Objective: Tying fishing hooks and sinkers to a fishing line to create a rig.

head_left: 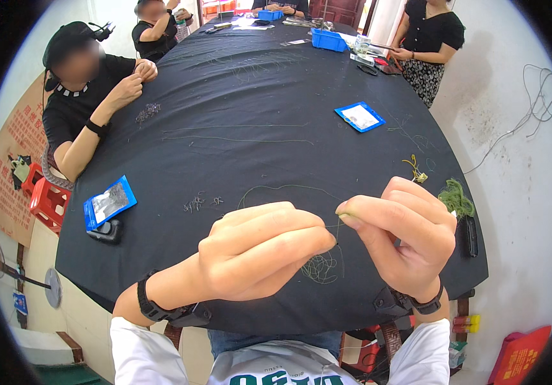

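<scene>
Both my hands are raised over the near part of the black cloth-covered table. My left hand (266,250) is closed in a pinch, with a tiny dark bit showing at its fingertips, too small to name. My right hand (407,234) pinches thumb against forefinger on a thin green line, which spans the short gap to my left fingertips. Below the gap lies a loose coil of green line (319,269). A longer strand arcs across the cloth behind my hands. Small dark hook-like pieces (199,202) lie scattered beyond my left hand.
A blue-edged packet (110,202) rests on a black object at left; another packet (360,117) lies farther right. Green thread bundle (457,197) sits at the right edge. Co-workers sit or stand around the table (237,167). A blue basket (329,40) stands far back.
</scene>
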Demonstrator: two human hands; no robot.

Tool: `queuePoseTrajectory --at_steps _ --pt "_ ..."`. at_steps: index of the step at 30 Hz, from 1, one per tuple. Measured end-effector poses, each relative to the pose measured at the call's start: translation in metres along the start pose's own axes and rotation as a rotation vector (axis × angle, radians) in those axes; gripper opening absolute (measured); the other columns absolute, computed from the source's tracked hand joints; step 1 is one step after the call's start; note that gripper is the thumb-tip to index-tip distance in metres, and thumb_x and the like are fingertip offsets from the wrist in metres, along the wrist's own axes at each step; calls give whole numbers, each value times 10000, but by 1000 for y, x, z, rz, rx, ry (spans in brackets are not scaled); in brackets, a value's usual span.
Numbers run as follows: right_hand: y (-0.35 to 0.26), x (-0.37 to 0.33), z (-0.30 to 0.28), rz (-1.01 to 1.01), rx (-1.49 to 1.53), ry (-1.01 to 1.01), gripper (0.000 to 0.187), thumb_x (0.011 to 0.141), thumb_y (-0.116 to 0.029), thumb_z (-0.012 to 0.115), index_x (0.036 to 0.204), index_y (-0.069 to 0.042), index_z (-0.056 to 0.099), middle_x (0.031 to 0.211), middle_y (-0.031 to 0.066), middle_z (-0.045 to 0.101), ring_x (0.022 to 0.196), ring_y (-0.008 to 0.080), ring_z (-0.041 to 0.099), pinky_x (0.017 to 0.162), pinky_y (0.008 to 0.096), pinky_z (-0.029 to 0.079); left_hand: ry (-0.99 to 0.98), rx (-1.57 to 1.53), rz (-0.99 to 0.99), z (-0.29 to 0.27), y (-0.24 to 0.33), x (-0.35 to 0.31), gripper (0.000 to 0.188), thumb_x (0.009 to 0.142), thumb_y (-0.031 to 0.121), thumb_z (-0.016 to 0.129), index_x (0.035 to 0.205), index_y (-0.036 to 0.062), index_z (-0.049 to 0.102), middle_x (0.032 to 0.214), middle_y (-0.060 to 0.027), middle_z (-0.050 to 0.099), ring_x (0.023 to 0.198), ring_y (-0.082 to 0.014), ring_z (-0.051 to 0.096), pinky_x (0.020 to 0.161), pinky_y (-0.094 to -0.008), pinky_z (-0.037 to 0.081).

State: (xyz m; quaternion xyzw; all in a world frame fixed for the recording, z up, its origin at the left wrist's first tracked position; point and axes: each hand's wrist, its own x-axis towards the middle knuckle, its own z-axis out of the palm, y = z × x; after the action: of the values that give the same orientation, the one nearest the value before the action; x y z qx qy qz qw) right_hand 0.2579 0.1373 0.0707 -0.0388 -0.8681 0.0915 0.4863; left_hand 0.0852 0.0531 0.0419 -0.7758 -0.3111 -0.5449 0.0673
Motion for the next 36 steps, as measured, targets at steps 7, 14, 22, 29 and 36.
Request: queuePoseTrajectory --at_steps 7,14,22,29,36 --pt "-1 0 -1 17 -23 9 216 601 62 707 804 7 658 549 58 495 455 163 435 416 265 327 31 -61 -63 3 2 1 228 658 -133 649 860 -27 634 777 -142 649 618 -193 621 545 -260 499" --pt "-6 1 -5 -56 -96 -2 278 557 50 720 825 3 670 545 27 459 455 147 415 414 266 324 51 -14 -67 6 0 -2 220 674 -147 632 857 -29 602 756 -134 632 609 -200 618 538 -268 503" --pt "1 1 -2 -36 -28 -32 252 587 27 733 829 -8 672 552 23 479 455 146 414 417 259 321 39 21 -13 3 5 -1 253 674 -140 651 883 -7 602 751 -128 629 589 -184 604 510 -255 485" --pt "3 -3 9 207 227 -106 137 698 9 702 824 -31 671 606 48 580 457 113 464 426 228 336 56 39 3 0 4 -3 285 682 -144 638 922 3 598 770 -126 626 572 -165 585 495 -242 472" --pt "0 -8 16 384 473 -160 115 739 3 671 846 -38 675 614 43 594 464 75 463 419 222 326 87 56 26 -2 6 -4 282 700 -141 624 941 -4 576 770 -134 619 559 -161 570 481 -237 458"
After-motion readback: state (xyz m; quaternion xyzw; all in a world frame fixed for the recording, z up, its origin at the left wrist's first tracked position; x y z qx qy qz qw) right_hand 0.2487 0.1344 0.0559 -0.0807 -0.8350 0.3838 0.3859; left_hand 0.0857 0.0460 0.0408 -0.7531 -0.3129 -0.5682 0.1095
